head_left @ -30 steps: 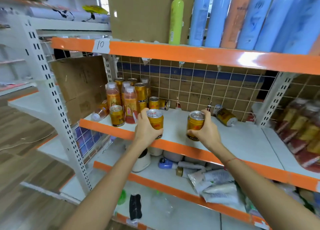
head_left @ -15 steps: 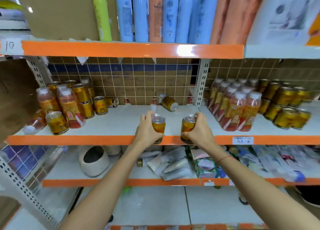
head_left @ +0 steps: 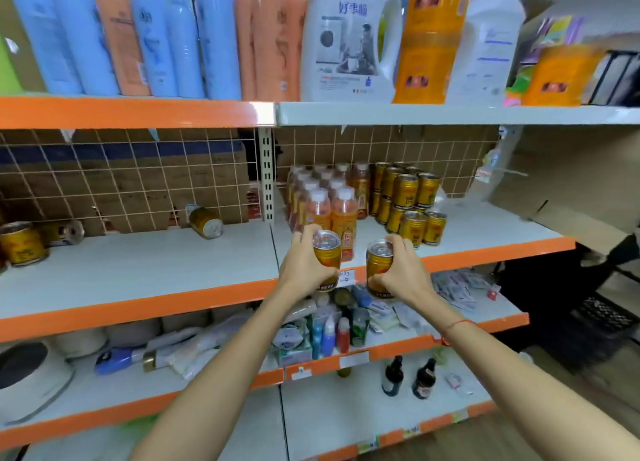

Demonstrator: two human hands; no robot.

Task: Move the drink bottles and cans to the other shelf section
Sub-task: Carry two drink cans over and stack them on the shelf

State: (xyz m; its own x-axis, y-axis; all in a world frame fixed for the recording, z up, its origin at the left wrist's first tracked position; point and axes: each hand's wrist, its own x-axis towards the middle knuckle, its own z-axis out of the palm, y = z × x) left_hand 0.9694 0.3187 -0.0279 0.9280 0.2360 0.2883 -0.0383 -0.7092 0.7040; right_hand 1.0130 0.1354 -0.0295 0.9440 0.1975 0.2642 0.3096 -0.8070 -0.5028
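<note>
Currently two gold cans in transit, one per hand, both upright, held in front of the orange shelf lip at frame centre. Left hand (head_left: 304, 264) has fingers and thumb curled round the left can (head_left: 326, 258); right hand (head_left: 401, 273) likewise wraps the right can (head_left: 380, 268), fingertips over its top rim. Neither can touches the shelf yet.

Destination: right shelf section (head_left: 485, 233), centre-right of frame, already stocked. Rows of orange drink bottles (head_left: 332, 211) stand just behind the held cans; a block of stacked gold cans (head_left: 410, 197) sits to their right, with a front pair near the shelf edge.

Source section, left of frame: one can lying on its side (head_left: 206, 218) by the wire grid, another standing at the far left edge (head_left: 20, 244). So, judged from this, task is well along but not finished.

Step in hand (judgement): setting both cans down. Bare shelf shows right of the can block and along the front. Best to lift over the orange lip, land bases flat, beside the front cans without nudging them. Risk: knocking the front bottles, which stand close to the left hand. Let go only once each can is seated.
</note>
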